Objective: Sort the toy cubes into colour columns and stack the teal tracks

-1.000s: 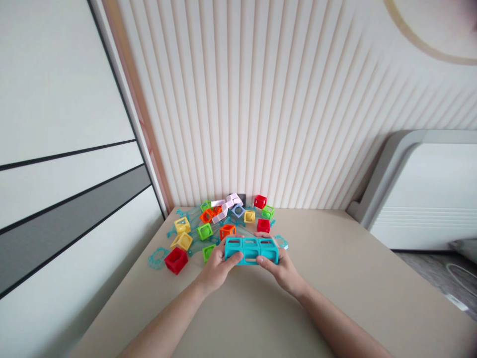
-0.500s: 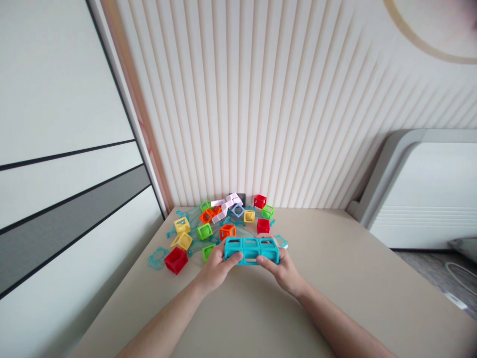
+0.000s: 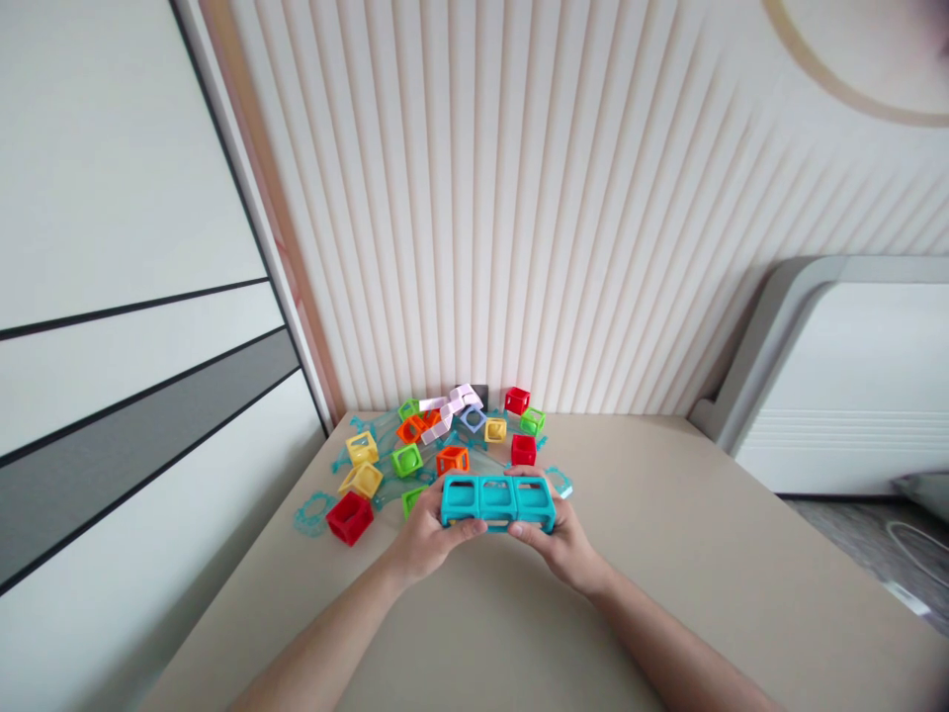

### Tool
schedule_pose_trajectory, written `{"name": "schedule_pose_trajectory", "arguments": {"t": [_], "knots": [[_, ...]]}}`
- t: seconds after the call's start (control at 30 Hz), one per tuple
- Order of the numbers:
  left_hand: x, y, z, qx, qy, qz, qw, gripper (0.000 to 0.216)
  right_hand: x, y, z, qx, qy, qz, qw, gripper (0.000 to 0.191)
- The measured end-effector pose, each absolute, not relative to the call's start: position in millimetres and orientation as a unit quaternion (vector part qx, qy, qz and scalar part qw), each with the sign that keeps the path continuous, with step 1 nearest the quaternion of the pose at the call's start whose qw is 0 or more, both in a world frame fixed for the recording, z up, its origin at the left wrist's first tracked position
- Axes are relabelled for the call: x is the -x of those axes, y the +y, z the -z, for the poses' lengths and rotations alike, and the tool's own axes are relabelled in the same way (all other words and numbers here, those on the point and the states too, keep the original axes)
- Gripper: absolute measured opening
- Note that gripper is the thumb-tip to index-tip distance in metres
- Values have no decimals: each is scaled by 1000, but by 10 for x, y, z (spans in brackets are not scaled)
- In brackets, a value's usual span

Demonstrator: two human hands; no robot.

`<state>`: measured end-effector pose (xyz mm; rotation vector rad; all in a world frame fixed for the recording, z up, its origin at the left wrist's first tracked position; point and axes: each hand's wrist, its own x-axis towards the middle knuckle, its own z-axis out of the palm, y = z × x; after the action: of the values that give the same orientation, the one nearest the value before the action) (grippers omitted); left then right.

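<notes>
A teal bar of three joined hollow cubes (image 3: pixel 497 501) is held just above the beige table (image 3: pixel 667 554). My left hand (image 3: pixel 426 539) grips its left end, thumb underneath. My right hand (image 3: pixel 561 542) grips its right end, fingers over the top. The bar's broad face with three square windows is turned up toward me. Behind it lies a heap of loose hollow cubes: a red one (image 3: pixel 350 517), yellow ones (image 3: pixel 363 448), green ones (image 3: pixel 407 460), an orange one (image 3: pixel 452 460) and another red one (image 3: pixel 523 449).
Clear teal flat pieces (image 3: pixel 315 512) lie under and around the heap. A white folded chain piece (image 3: pixel 449 409) sits at the back by the ribbed wall. A white appliance (image 3: pixel 845 386) stands right of the table. A panelled wall borders the table on the left.
Both hands have tipped the teal bar so its windowed face now points more upward and it sits slightly higher. The heap has not moved.
</notes>
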<state>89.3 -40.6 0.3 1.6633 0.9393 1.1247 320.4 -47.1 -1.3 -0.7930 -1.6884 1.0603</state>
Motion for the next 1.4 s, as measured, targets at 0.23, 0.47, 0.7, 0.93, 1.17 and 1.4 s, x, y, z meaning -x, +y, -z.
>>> {"name": "schedule_pose_trajectory", "arguments": {"t": [0.23, 0.47, 0.7, 0.93, 1.17, 1.4], "knots": [[-853, -416, -19, -686, 377, -440, 439, 38, -3205, -492, -17, 318, -706, -412, 480, 32], [-871, -429, -45, -686, 375, -449, 433, 35, -3202, -493, -3, 318, -705, -409, 485, 34], [-942, -422, -46, -650, 379, -463, 469, 43, -3185, -449, 86, 343, -659, -469, 477, 29], [-937, -414, -95, -654, 375, -451, 477, 44, -3186, -435, 87, 340, -664, -466, 477, 32], [-931, -421, -90, -662, 382, -451, 460, 38, -3182, -444, 95, 347, -661, -468, 473, 32], [-1002, -441, -136, -635, 378, -452, 500, 46, -3167, -435, 63, 357, -647, -466, 486, 32]]}}
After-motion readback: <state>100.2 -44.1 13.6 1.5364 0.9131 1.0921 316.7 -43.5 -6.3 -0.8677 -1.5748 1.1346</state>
